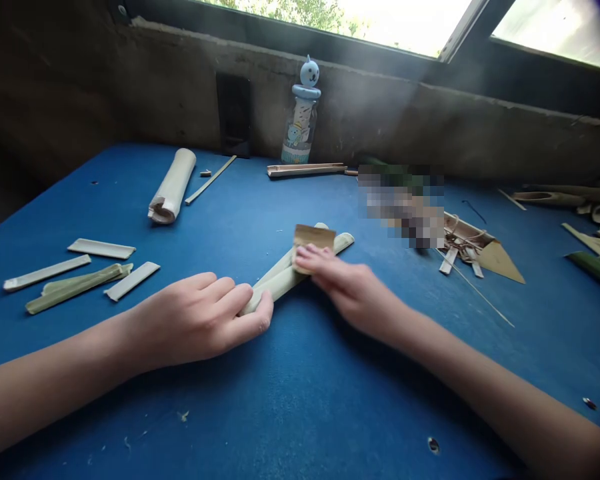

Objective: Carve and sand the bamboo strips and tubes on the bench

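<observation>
Two pale green bamboo strips (pixel 281 285) lie slantwise, partly crossed, at the middle of the blue table. My left hand (pixel 200 313) is closed around their near ends, thumb in front and fingers curled over the top. On their farther part, my right hand (pixel 350 283) presses a folded piece of brown sandpaper (pixel 314 236) with its fingers. The sandpaper and right fingers cover a stretch of the strips; their rounded far ends show beyond it. My right fingertips are slightly blurred.
Several cut bamboo pieces (pixel 103 249) lie left, below a thick bamboo tube (pixel 173 187). A bear-topped bottle (pixel 300 123) stands by the wall, behind a split bamboo length (pixel 307 170). Right are twine (pixel 467 243), a sandpaper sheet (pixel 503 261) and bamboo scraps (pixel 597 267). One patch is pixelated.
</observation>
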`<state>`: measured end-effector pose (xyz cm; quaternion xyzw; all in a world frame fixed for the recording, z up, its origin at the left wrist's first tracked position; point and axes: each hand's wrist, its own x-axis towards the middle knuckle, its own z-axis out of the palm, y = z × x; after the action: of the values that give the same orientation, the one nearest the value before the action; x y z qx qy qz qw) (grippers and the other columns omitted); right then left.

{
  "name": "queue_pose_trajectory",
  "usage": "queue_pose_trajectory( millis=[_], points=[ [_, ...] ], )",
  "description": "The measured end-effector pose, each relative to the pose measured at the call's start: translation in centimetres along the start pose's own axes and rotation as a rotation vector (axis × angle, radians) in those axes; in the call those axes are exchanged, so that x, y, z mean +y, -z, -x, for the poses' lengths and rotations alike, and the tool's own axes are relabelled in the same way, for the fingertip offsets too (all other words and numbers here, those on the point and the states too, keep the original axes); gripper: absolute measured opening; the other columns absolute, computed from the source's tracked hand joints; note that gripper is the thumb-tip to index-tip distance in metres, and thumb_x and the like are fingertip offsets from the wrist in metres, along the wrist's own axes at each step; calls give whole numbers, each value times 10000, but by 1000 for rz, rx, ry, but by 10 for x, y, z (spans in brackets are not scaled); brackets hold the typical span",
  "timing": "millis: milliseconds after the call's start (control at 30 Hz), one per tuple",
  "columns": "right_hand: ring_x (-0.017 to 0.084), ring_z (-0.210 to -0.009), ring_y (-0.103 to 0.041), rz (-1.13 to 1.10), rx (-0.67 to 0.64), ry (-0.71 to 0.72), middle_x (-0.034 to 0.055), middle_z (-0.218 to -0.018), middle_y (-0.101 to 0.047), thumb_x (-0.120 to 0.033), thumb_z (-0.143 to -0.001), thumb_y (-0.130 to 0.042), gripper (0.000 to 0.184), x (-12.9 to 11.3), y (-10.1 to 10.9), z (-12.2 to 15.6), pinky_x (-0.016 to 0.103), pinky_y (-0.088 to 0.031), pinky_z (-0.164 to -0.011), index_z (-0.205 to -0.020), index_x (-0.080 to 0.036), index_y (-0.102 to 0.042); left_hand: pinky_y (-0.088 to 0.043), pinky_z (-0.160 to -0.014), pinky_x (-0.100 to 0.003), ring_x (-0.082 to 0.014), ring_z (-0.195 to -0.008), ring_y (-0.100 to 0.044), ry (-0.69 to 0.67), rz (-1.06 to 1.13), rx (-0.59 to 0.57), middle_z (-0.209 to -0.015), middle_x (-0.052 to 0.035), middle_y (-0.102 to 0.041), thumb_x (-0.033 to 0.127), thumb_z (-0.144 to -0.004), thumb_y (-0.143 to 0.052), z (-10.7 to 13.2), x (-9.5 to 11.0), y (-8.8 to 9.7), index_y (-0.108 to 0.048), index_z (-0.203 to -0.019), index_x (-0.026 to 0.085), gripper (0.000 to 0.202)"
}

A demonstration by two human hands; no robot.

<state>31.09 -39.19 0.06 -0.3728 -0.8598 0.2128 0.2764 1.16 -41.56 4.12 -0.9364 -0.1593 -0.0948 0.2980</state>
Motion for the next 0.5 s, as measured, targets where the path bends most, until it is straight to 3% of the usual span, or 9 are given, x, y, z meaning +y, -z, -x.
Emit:
queue_pose_trajectory(
  millis=[100, 233, 300, 433, 500],
  points=[
    [219, -1578, -442, 5, -43, 106, 52, -1632, -552, -77, -1051, -430, 563, -3, -3, 2, 494, -367, -1331, -1545, -260, -630, -408, -592, -326, -166, -649, -518, -20, -35, -5, -791, 29, -624, 96, -998, -630, 0, -1, -1, -667, -1171, 198, 204],
    [281, -1516, -525, 131, 103, -142, 52, -1562, -629, -60, -1013, -473, 555, 36, 19, -2, 557, -369, -1317, -1464, -280, -710, -397, -586, -321, -156, -630, -489, 5, -26, 1, -787, 38, -618, 113, -1005, -645, 2, 1, -4, -656, -1107, 209, 141],
    [299, -1513, -521, 161, 129, -208, 58, -1563, -624, -100, -1038, -481, 514, 37, 22, -2, 575, -371, -1309, -1459, -281, -714, -393, -584, -326, -158, -626, -486, 8, -16, 0, -783, 40, -618, 118, -1010, -643, 2, 1, -4, -649, -1114, 208, 137],
    [223, -1594, -406, 91, -72, 90, 49, -1655, -520, -49, -1040, -410, 592, -7, 0, 4, 461, -352, -1338, -1570, -225, -605, -403, -596, -323, -157, -623, -499, -5, -10, -9, -776, 39, -625, 96, -1021, -615, 1, -1, -2, -661, -1125, 193, 150],
    [188, -1610, -375, 75, -118, 178, 48, -1679, -489, -24, -1028, -384, 620, -16, -4, 3, 408, -343, -1344, -1591, -201, -576, -407, -600, -318, -155, -605, -494, 3, -1, -8, -762, 38, -621, 81, -1036, -573, 1, -3, -1, -665, -1142, 177, 170]
  ],
)
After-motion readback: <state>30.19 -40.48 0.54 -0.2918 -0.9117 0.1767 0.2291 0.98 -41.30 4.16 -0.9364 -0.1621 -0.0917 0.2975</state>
